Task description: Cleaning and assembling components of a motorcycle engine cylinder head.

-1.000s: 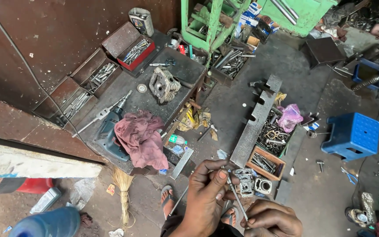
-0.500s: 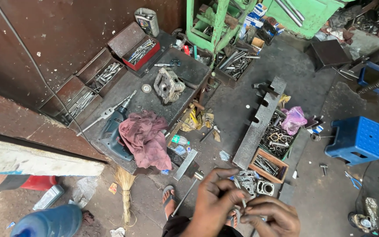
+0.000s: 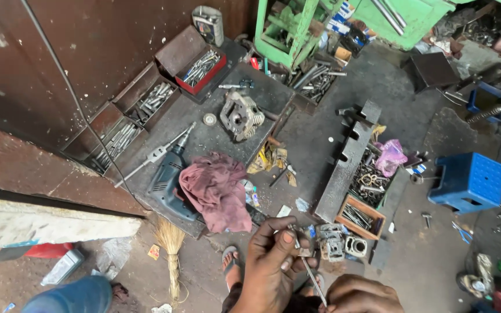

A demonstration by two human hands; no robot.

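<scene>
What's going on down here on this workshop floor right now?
A person is looking down at their own two hands over a cluttered floor. The left hand pinches a small metal part in a fingertip grip, and the right hand holds the lower end of a thin metal rod meeting that part. Beyond them lie a blue power drill, a maroon rag, an engine cylinder head and trays of tools.

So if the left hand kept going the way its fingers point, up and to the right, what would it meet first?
Probably the small metal engine parts on the floor just beyond the left hand, then the wooden tray of bolts. Depth is unclear; the hand is well above the floor.
</scene>
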